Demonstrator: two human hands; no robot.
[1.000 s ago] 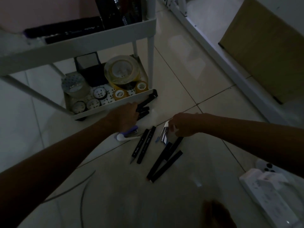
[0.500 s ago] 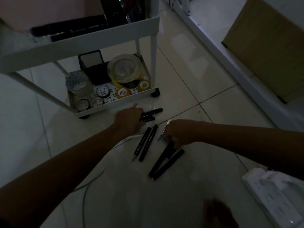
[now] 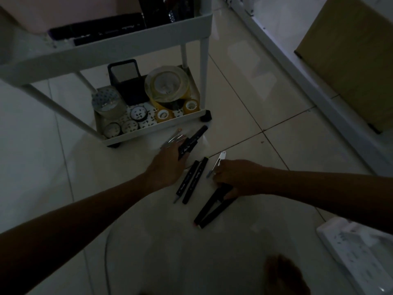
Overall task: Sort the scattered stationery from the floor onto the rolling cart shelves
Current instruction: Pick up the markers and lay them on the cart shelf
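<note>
Stationery is lying partly on the tiled floor point(image 3: 265, 86), partly already on the rolling cart point(image 3: 102, 54). Cart is standing at upper left w/ two tiers in view: upper shelf is carrying dark flat items, bottom shelf point(image 3: 148, 133) is holding a large tape roll point(image 3: 167, 84), a black mesh holder point(image 3: 125, 79) and several small tape rolls, i.e. tapes are being grouped low. Cardboard box point(image 3: 348, 58) is sitting at upper right, a white power strip point(image 3: 359, 254) at lower right, both well apart from the work area. Left hand point(image 3: 168, 167) is reaching toward the cart base, fingers curled round a black marker point(image 3: 192, 143) plus thin silvery pens, prob. bundling several for one trip. Right hand point(image 3: 240, 177) is resting over the upper ends of two black markers point(image 3: 212, 207) forming a V on the floor; thumb seems to be pressing one, and a slim white-capped item point(image 3: 219, 161) is sticking out of its fingers, so grip is closed on that; exact finger layout cannot be told in this dim light. Two more markers point(image 3: 191, 179) are lying side by side, touching, between the hands, not yet collected. Judgement: gathering stage, approx. midway; markers remain for shelving.
</note>
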